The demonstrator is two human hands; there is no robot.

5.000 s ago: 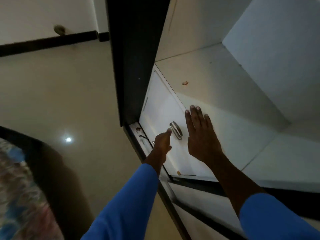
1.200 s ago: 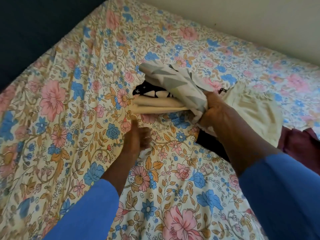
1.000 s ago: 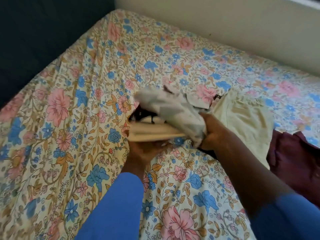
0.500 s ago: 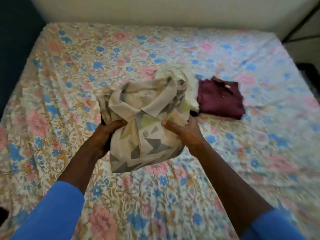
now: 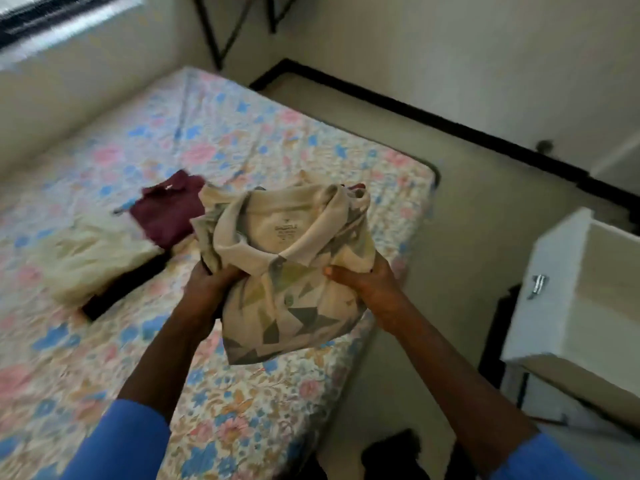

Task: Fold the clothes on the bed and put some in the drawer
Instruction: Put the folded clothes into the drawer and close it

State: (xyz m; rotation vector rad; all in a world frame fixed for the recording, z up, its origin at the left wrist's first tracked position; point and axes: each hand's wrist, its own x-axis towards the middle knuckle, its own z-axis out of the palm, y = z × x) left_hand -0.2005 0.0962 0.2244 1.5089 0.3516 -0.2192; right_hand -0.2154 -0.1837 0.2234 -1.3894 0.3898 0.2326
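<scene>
A stack of folded clothes, topped by a cream polo shirt with a grey and green triangle print (image 5: pixel 291 275), is held above the near part of the floral bed (image 5: pixel 242 410). My left hand (image 5: pixel 207 285) grips the stack's left side and my right hand (image 5: pixel 363 282) grips its right side, thumb on top. On the bed behind lie a folded maroon garment (image 5: pixel 166 213) and a cream garment (image 5: pixel 86 254) over something black. The white drawer (image 5: pixel 561 278) stands open at the right, with a metal handle (image 5: pixel 538 285) on its front.
Bare beige floor (image 5: pixel 450 220) runs between the bed and the drawer unit. A black skirting line follows the wall at the back. A dark metal stand (image 5: pixel 225 32) rises in the far corner, and a window (image 5: pixel 52 19) is at the upper left.
Both hands have lifted the stack off the bed. The view has swung right, bringing the floor and the open drawer into sight; the maroon garment now lies to the left of the stack.
</scene>
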